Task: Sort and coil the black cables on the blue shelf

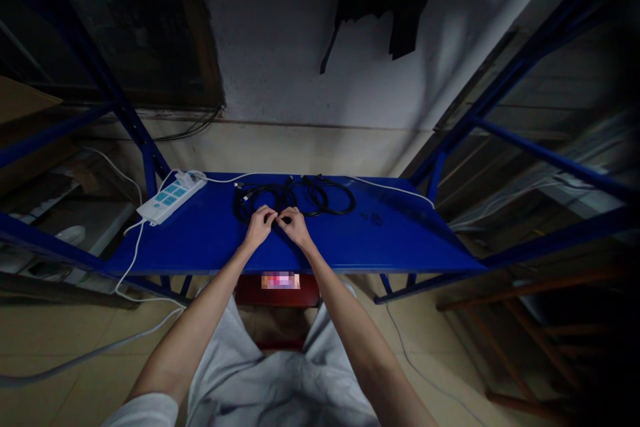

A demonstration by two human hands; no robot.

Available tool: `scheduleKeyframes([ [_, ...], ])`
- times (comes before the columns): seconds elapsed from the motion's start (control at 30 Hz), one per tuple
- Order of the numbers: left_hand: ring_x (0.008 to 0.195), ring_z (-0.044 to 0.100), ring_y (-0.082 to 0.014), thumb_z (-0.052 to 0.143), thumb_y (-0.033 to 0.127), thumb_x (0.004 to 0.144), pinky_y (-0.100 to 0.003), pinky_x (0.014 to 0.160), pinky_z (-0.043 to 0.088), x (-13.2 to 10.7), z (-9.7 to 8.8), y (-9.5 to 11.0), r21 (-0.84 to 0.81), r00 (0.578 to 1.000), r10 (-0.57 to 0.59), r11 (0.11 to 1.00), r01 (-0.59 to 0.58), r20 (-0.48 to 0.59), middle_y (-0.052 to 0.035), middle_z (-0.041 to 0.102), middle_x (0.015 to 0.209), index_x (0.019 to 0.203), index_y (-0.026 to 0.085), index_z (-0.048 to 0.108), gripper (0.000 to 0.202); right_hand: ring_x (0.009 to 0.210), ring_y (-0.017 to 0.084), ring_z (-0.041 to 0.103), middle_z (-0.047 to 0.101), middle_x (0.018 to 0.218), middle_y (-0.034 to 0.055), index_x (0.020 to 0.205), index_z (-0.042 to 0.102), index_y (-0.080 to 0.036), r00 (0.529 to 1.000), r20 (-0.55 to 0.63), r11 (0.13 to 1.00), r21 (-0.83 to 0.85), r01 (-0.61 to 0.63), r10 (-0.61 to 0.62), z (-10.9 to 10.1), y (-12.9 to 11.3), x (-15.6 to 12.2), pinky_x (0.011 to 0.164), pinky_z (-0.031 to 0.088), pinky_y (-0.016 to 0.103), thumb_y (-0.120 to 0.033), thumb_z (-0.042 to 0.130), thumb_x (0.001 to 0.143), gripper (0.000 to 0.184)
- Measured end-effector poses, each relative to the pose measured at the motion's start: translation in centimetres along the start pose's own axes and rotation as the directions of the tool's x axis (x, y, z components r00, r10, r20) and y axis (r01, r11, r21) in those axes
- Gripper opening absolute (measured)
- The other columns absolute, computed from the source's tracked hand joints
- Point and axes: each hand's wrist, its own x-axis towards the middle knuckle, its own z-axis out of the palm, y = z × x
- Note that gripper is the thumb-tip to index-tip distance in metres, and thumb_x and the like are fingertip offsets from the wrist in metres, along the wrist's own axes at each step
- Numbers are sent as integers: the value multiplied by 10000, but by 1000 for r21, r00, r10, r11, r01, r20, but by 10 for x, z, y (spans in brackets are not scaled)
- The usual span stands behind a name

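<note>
My left hand (259, 225) and my right hand (295, 225) meet over the front middle of a blue tabletop (400, 240), fingertips almost touching. Both pinch with thumb and forefinger. Whatever lies between the fingers is too small and dark to make out. Just beyond the left hand lies a coiled black cable (239, 203) with pale metal plug ends. Another black cable coil (354, 200) rests to the right, overlapping the first group. Several small dark pieces (373, 219) are scattered farther right on the tabletop; their kind is unclear.
A white power strip (170, 199) with blue sockets sits at the table's left end, a white adapter plugged in. Its white cord (134, 257) hangs over the left edge. Blue metal posts (435, 173) rise at both sides. A dark red stool (250, 292) shows below the front edge.
</note>
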Motion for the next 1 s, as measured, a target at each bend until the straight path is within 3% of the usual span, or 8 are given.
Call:
scheduleKeyframes([
  [0.23, 858, 561, -187, 516, 151, 942, -313, 807, 448, 0, 2, -2, 70, 999, 38, 997, -40, 31, -34, 583, 865, 860, 191, 601, 124, 895, 202, 611, 703, 881, 47, 744, 704, -208, 999, -20, 999, 29, -45, 46, -2, -3, 0, 909, 429, 351, -275, 649, 870, 153],
  [0.47, 922, 554, -219, 476, 92, 934, -356, 851, 444, 1, 8, -8, 155, 999, 32, 987, -37, 38, -53, 579, 891, 815, 201, 552, 178, 870, 196, 596, 693, 872, 48, 765, 718, -201, 999, -37, 1000, 16, 1, 0, -3, -7, -1, 887, 425, 348, -252, 621, 898, 172],
  [0.8, 899, 555, -214, 438, 53, 903, -352, 831, 444, 3, 12, -13, 122, 998, 31, 992, -37, 48, -48, 561, 872, 801, 209, 528, 207, 870, 223, 608, 703, 866, 68, 765, 703, -207, 998, -66, 999, -49, -16, 13, -5, -7, -1, 834, 455, 347, -292, 582, 924, 217],
  [1.0, 899, 583, -208, 421, 187, 980, -346, 851, 454, 5, 7, -12, 44, 999, 11, 999, -9, -31, -53, 600, 899, 860, 207, 571, 193, 890, 212, 676, 744, 949, 57, 1113, 681, -211, 980, -119, 970, 204, -133, 160, -12, -15, 0, 836, 494, 321, -425, 446, 1000, 337],
])
